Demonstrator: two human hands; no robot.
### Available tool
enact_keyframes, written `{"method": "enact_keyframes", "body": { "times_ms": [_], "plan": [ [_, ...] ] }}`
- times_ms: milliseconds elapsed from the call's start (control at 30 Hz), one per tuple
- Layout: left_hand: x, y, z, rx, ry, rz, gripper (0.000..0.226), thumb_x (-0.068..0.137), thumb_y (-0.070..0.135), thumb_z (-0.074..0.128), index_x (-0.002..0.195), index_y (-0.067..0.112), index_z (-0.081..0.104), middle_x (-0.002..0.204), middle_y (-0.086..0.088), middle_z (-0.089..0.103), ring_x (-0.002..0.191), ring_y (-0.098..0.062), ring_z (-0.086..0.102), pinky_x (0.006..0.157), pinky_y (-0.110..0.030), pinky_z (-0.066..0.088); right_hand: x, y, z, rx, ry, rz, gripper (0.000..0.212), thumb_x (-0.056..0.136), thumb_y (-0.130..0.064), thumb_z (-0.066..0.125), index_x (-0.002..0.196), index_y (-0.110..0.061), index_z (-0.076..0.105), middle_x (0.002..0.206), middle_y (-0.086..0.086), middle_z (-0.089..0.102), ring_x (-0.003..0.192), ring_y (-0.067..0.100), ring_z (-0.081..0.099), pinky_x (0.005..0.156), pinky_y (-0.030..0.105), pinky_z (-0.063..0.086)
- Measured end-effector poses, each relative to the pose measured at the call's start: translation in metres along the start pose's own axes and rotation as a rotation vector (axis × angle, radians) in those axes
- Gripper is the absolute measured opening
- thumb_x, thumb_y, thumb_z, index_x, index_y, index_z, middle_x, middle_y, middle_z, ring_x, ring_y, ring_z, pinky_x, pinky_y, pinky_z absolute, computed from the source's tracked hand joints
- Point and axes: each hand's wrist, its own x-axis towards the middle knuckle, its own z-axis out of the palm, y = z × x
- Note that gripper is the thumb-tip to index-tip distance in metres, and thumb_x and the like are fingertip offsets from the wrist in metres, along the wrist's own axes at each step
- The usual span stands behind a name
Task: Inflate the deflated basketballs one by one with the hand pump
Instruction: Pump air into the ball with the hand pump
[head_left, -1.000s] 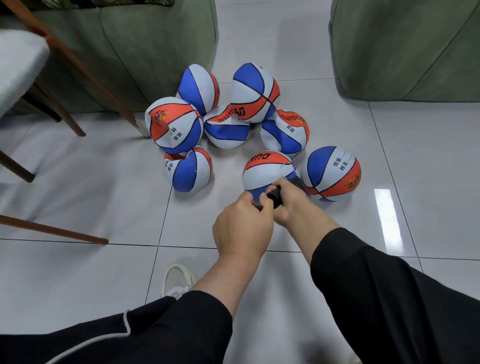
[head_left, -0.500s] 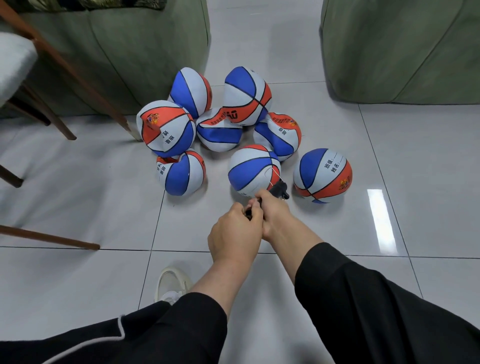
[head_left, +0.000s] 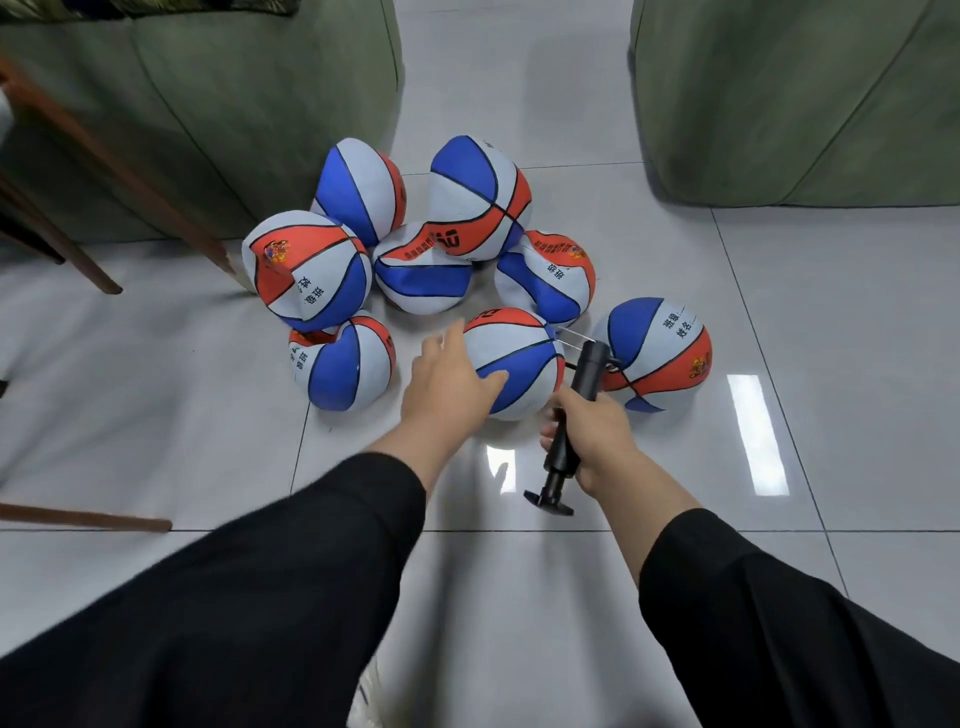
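On the glossy grey tiled floor (head_left: 831, 312), eight red, white and blue rubber basketballs cluster between two green upholstered sofas (head_left: 208, 104). The nearest ball (head_left: 519, 364), rounder than its dented neighbours, sits at the cluster's 6 o'clock edge. The left hand (head_left: 447, 387) rests on its 9 o'clock side, fingers straight and spread. The right hand (head_left: 592, 431) is clamped around the barrel of the black plastic hand pump (head_left: 571, 415), T-handle toward 6 o'clock, nozzle end beside the ball's 3 o'clock edge. Another ball (head_left: 657, 353) lies just beyond the pump at 3 o'clock. Bare floor spreads toward 3 and 6 o'clock; brown wooden chair legs (head_left: 104, 176) crowd 9 o'clock.
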Motion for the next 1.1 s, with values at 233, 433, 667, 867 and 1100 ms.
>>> {"method": "enact_keyframes", "body": {
  "times_ms": [233, 433, 667, 867, 1100],
  "plan": [
    [0.094, -0.001, 0.035, 0.438, -0.31, 0.159, 0.14, 0.064, 0.074, 0.082, 0.164, 0.031, -0.007, 0.172, -0.007, -0.008, 0.158, -0.035, -0.001, 0.118, -0.064, 0.03, 0.011, 0.008, 0.002, 0.014, -0.084, 0.047, 0.01, 0.094, -0.004, 0.056, 0.09, -0.009, 0.048, 0.067, 0.009, 0.047, 0.053, 0.023, 0.044, 0.049, 0.03, 0.044],
    [0.104, -0.003, 0.063, 0.338, -0.258, 0.218, 0.13, 0.058, 0.068, 0.089, 0.16, 0.029, 0.019, 0.158, -0.005, 0.032, 0.141, -0.036, 0.036, 0.106, -0.053, 0.047, 0.027, 0.013, 0.004, 0.041, -0.093, 0.088, 0.008, 0.095, -0.012, 0.061, 0.098, -0.007, 0.055, 0.066, 0.009, 0.05, 0.053, 0.025, 0.048, 0.055, 0.034, 0.049],
    [0.102, -0.021, 0.056, 0.276, -0.196, 0.188, 0.119, 0.064, 0.062, 0.09, 0.159, 0.029, 0.026, 0.153, -0.003, 0.041, 0.132, -0.033, 0.05, 0.102, -0.045, 0.049, 0.036, 0.016, 0.004, 0.028, -0.081, 0.101, 0.011, 0.094, -0.017, 0.064, 0.097, -0.009, 0.057, 0.068, 0.008, 0.053, 0.058, 0.024, 0.051, 0.06, 0.036, 0.053],
    [0.078, -0.067, 0.034, -0.068, -0.264, -0.022, 0.117, 0.056, 0.074, 0.087, 0.152, 0.034, 0.033, 0.143, 0.001, 0.049, 0.124, -0.024, 0.057, 0.103, -0.046, 0.053, 0.032, 0.015, 0.004, 0.011, -0.103, 0.103, 0.011, 0.094, -0.019, 0.063, 0.097, -0.01, 0.056, 0.07, 0.007, 0.052, 0.058, 0.022, 0.05, 0.056, 0.033, 0.049],
    [0.054, -0.054, 0.008, 0.095, -0.121, 0.073, 0.067, 0.099, 0.049, 0.061, 0.156, 0.02, 0.04, 0.157, -0.003, 0.041, 0.142, -0.026, 0.043, 0.115, -0.043, 0.04, 0.01, 0.002, 0.02, 0.087, -0.18, 0.122, 0.014, 0.098, -0.018, 0.062, 0.093, -0.009, 0.052, 0.066, 0.007, 0.051, 0.05, 0.021, 0.047, 0.051, 0.031, 0.046]
  ]
}}
